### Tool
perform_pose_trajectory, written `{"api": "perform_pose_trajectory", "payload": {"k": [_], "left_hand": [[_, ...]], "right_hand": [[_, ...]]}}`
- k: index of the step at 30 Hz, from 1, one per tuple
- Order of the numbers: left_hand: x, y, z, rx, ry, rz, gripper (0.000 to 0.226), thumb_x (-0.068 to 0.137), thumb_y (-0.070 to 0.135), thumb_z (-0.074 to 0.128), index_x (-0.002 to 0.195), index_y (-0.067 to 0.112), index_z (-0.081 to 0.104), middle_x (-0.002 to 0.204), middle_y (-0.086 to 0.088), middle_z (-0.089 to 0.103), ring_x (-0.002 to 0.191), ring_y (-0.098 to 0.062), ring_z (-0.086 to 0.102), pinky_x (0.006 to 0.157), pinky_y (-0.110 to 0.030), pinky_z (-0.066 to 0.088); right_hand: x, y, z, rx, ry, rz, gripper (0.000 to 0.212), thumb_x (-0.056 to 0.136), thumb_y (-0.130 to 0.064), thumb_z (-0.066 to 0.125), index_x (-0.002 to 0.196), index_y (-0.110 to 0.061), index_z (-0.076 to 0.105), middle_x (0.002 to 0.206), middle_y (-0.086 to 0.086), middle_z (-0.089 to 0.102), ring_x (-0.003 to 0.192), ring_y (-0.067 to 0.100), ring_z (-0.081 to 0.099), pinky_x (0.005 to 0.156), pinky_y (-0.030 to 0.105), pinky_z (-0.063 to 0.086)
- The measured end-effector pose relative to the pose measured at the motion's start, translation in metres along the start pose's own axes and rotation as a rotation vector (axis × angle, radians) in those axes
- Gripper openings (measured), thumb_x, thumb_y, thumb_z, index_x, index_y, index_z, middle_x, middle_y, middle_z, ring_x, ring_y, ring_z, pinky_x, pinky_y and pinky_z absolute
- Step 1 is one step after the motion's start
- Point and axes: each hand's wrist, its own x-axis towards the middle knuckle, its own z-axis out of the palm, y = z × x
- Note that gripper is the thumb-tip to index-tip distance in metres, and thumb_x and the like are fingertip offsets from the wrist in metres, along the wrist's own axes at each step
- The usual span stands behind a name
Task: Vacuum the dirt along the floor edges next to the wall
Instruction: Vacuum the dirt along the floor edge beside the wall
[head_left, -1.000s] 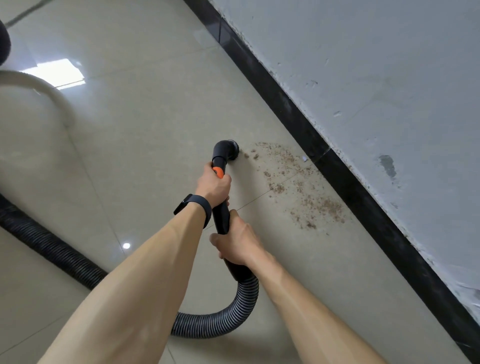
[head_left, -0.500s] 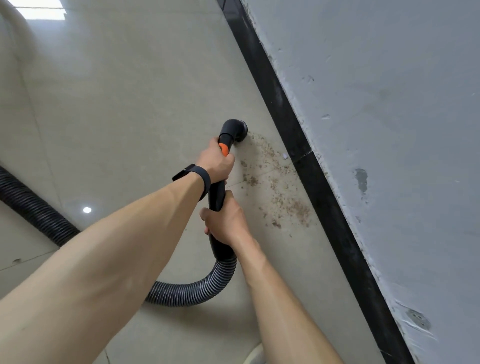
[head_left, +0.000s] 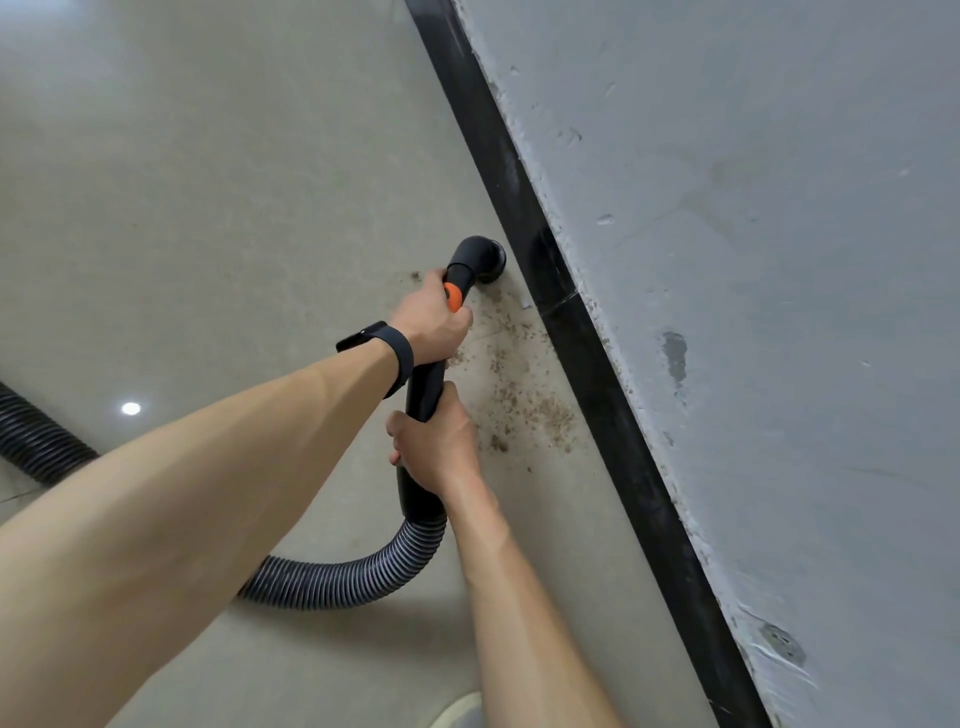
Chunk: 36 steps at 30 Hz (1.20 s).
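Both hands (head_left: 434, 327) grip vacuum wand (head_left: 427, 387), nozzle (head_left: 478, 257) beside baseboard (head_left: 582, 332).

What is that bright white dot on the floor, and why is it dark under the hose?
Head view: the bright white dot is glare, a light reflected in the glossy beige tile floor; head view: the dark patch is the soft shadow of the ribbed black vacuum hose.
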Motion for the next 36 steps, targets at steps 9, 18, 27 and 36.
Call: {"api": "perform_pose_trajectory", "payload": {"k": [9,18,27,36], "left_hand": [[-0.001,0.015,0.028,0.041,-0.091,0.025,0.055,0.098,0.024,0.048,0.147,0.020,0.024,0.098,-0.014,0.060,0.082,-0.038,0.068,0.068,-0.052,0.061],[0.002,0.012,0.008,-0.005,-0.061,-0.004,0.059,0.097,0.024,0.048,0.151,0.019,0.022,0.097,-0.009,0.057,0.070,-0.031,0.064,0.065,-0.044,0.061],[-0.016,-0.017,-0.062,-0.072,0.035,-0.060,0.053,0.098,0.021,0.048,0.147,0.022,0.028,0.094,-0.008,0.055,0.059,-0.025,0.060,0.050,-0.034,0.057],[-0.053,-0.056,-0.105,-0.069,0.077,-0.109,0.056,0.096,0.020,0.048,0.147,0.025,0.027,0.098,-0.008,0.053,0.055,-0.025,0.057,0.046,-0.031,0.054]], "right_hand": [[0.002,0.018,-0.018,0.041,0.037,0.042,0.026,0.083,-0.024,0.059,0.107,-0.021,0.050,0.079,0.007,0.075,0.061,0.012,0.069,0.069,0.035,0.057],[-0.001,-0.003,-0.015,-0.049,0.004,0.026,0.028,0.086,-0.026,0.058,0.112,-0.020,0.048,0.088,0.007,0.075,0.061,0.008,0.068,0.056,0.027,0.046],[-0.005,-0.038,0.041,-0.133,-0.069,-0.039,0.034,0.083,-0.031,0.060,0.111,-0.019,0.044,0.096,0.011,0.070,0.090,0.032,0.070,0.075,0.040,0.058],[-0.037,-0.045,0.103,-0.125,-0.101,-0.053,0.031,0.080,-0.032,0.058,0.103,-0.020,0.041,0.090,0.009,0.069,0.082,0.031,0.069,0.072,0.041,0.059]]}}
